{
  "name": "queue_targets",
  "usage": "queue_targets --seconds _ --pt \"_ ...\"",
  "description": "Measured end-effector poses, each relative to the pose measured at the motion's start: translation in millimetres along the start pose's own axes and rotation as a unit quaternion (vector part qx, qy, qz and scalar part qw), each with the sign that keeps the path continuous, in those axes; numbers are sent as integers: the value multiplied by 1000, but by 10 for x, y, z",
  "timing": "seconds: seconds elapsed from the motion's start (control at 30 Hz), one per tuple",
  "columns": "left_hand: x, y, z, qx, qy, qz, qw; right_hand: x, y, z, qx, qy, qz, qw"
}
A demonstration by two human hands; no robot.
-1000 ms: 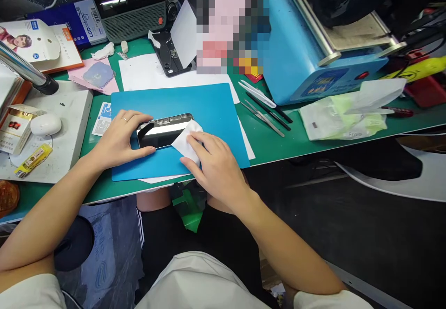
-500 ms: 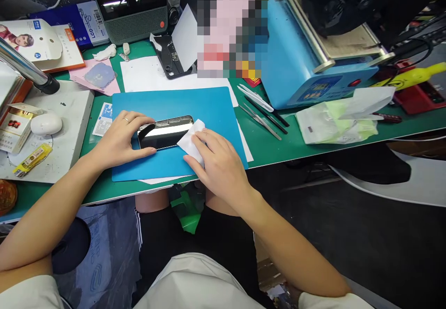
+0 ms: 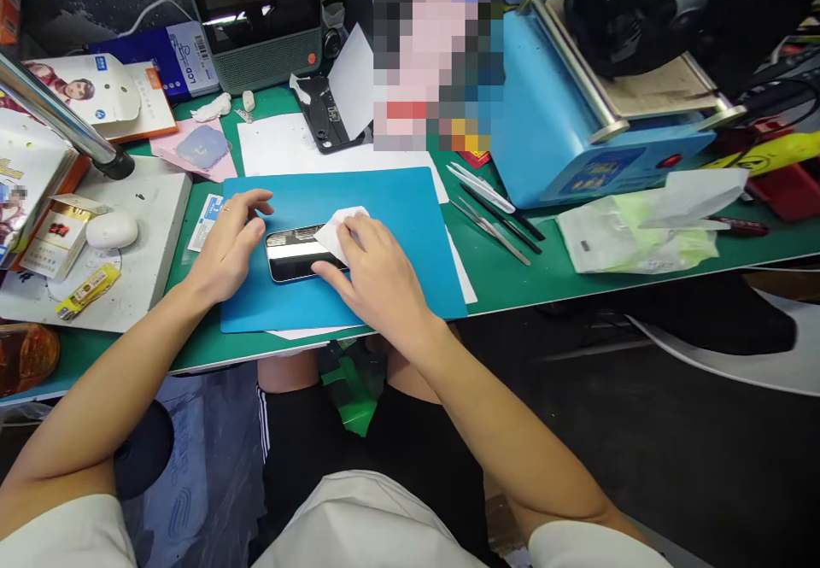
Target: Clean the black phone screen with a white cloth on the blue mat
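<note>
A smartphone [image 3: 291, 257] with a dark glossy screen lies flat on the blue mat [image 3: 410, 295]. Over its right end, my right hand [image 3: 377, 273] pinches a folded white wipe [image 3: 332, 231] and presses it to the glass, the thumb at the phone's near edge. My left hand [image 3: 231, 239] hovers just left of the phone, apart from it, fingers loosely curved and holding nothing. Part of the screen is hidden under the wipe and my right hand.
Tweezers [image 3: 493, 231] and pen-like tools lie right of the mat. Beyond them stand a blue machine [image 3: 544, 115] and a tissue pack [image 3: 634, 235]. An opened phone shell [image 3: 320, 120] lies behind the mat. At left, a white mouse-like object [image 3: 112, 230] rests on a grey plate.
My left hand has let go of the phone and drawn back to the left. My right hand has slid the wipe leftward over the screen. The view has shifted slightly.
</note>
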State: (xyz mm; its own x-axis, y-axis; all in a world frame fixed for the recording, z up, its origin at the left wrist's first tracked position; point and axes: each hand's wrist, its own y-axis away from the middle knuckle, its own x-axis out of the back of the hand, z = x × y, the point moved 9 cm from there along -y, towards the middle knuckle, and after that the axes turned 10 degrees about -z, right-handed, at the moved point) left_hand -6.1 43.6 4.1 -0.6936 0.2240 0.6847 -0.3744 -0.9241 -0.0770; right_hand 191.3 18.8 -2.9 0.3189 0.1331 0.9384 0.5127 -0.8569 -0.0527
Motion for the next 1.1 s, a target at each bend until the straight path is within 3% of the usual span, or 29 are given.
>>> queue_targets --seconds 0.17,0.33,0.5,0.87,0.97,1.1 --pt "131 41 -82 16 42 86 995 -306 -98 -403 18 -9 -71 997" --pt "137 41 -105 18 43 91 995 -432 -265 -805 59 -4 -132 989" --pt "142 44 -112 17 49 93 994 -459 -204 -972 95 -11 -153 984" --pt "107 40 -65 29 8 58 998 -417 267 -977 115 -7 -131 985" --pt "91 36 3 25 -18 31 999 -392 325 -839 99 10 -116 988" --pt "92 31 71 27 -30 17 999 -323 442 -454 63 -6 -98 993"
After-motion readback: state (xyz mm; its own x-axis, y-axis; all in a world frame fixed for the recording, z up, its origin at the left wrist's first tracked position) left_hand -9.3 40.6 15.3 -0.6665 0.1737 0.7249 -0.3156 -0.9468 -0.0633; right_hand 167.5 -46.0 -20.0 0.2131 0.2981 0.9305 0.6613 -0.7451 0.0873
